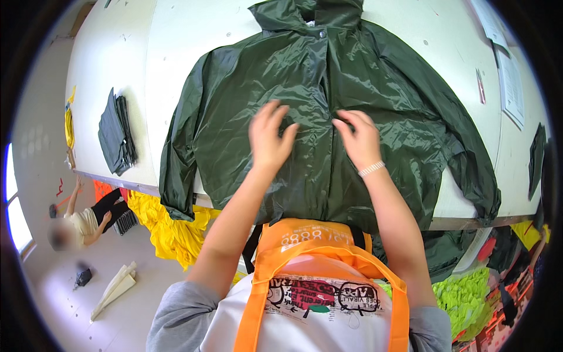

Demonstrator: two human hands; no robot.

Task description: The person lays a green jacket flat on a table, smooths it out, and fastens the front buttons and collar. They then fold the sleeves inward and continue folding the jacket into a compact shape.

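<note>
Raincoat [316,154] spread flat, folded stack [116,134] left, papers [511,88] right

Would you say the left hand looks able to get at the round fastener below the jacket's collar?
Probably yes: the left hand looks open and empty, nothing covers the round fastener, and only spread jacket lies between.

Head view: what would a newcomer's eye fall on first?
First, the glossy dark green hooded raincoat spread across the white table in the middle, with the left hand and right hand at its front. Next, the bright orange apron at bottom centre. Then the crumpled yellow fabric below the table edge on the left, and the lime-yellow fabric at lower right.
</note>
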